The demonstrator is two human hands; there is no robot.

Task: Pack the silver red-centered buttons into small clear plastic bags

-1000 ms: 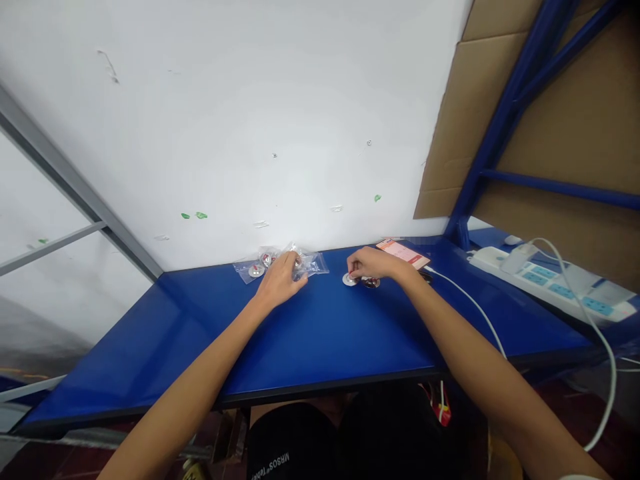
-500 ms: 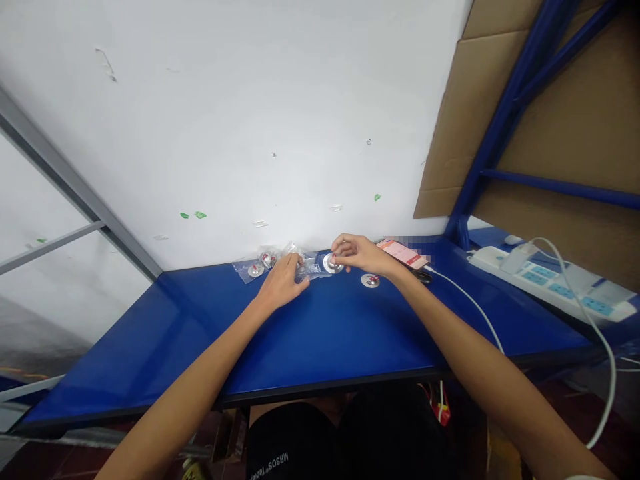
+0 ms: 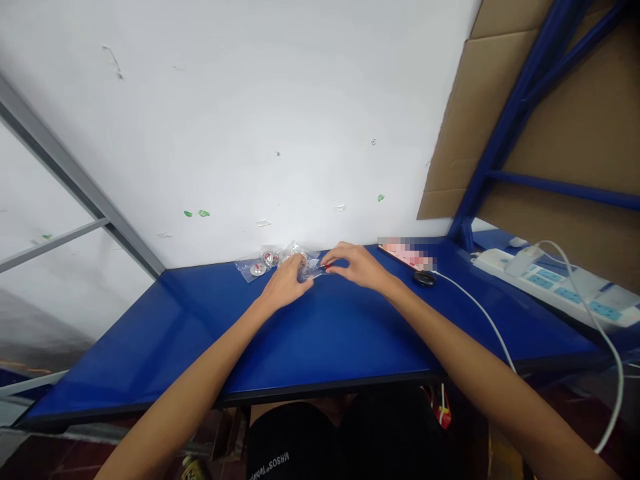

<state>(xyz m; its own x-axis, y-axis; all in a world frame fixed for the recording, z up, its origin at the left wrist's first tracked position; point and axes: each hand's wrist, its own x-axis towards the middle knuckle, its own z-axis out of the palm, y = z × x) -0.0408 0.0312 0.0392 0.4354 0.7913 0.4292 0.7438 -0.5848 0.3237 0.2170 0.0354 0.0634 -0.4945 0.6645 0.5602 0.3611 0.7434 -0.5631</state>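
Clear bag (image 3: 312, 265) against left hand (image 3: 285, 283), grip cannot be told; right hand (image 3: 363, 267) pinched on red piece (image 3: 328, 267)

Right of the fingers (image 3: 336, 251) lie a flat phone with a pink screen (image 3: 403, 253) and, just beside it, a small round black object (image 3: 424, 279). A long white plastic power strip with blue sockets (image 3: 565, 295) sits farther right of them. Beyond the fingers rises a white wall with green flecks (image 3: 300, 100); well to their left slants a grey metal frame (image 3: 70, 168).
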